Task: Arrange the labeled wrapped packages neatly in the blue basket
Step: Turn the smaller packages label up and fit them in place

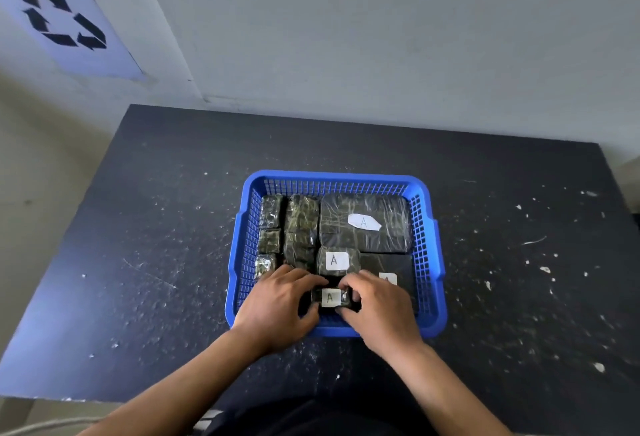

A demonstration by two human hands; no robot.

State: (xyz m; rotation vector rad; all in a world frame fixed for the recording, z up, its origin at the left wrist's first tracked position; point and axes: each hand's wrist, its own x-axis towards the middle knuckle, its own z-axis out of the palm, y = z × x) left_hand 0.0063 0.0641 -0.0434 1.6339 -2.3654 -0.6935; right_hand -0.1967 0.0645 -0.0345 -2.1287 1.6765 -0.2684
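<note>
Two hands, left hand (277,311) and right hand (377,314), pinch small A-labelled package (330,298) between them in blue basket (427,227). Placing step; next, seat flush against neighbouring A-labelled package (337,260) just beyond fingertips.

A single head-worn wide-angle view looks forward and steeply down from above the person's chest. The grip, where the left hand (277,311) and right hand (379,314) meet on a small package (330,298), sits low and central, close to the lens. Beyond the grip the blue basket (431,238), the dark table (173,227) and a wall (381,37) recede; no second view overlaps.
</note>
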